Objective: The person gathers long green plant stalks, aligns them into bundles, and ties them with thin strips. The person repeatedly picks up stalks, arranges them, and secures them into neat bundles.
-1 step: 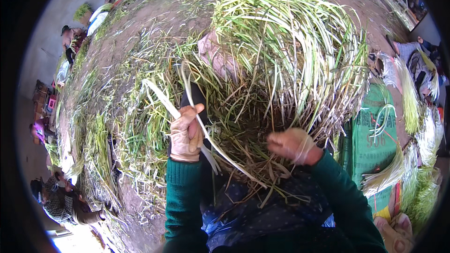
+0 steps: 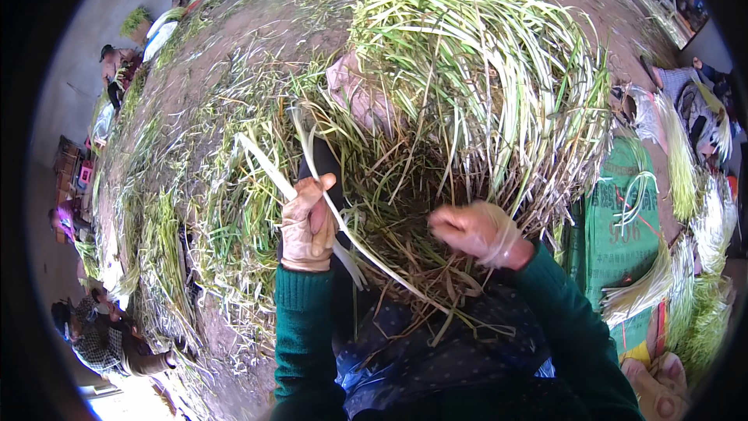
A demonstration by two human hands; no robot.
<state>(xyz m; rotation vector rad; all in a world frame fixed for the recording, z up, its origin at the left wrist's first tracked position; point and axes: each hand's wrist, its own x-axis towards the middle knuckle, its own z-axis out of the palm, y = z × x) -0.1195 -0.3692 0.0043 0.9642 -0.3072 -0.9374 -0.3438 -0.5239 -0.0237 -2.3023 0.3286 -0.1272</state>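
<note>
My left hand (image 2: 308,226), in a pale glove, is closed around a few long stalks (image 2: 269,168), white and thick at their upper ends. One thin pale stalk (image 2: 366,253) bends over the hand and runs down to the right toward my lap. Apart from these, my right hand (image 2: 479,234) hovers to the right with fingers curled in. Its fingertips are smeared, and whatever may be in them is hidden. Beyond it lies a big heap of long green-and-white leafy stalks (image 2: 506,54). Beneath both hands are dry, brownish leaf scraps (image 2: 421,269).
Loose leaves (image 2: 241,226) litter the ground to the left. A pinkish cloth or sack (image 2: 358,93) lies against the heap. On the right are a green woven sack (image 2: 623,226) and bundled pale stalks (image 2: 647,288). A person (image 2: 101,327) sits at the lower left; others are farther off.
My right hand has shifted slightly left, toward the left hand. My left hand and its stalks have barely moved.
</note>
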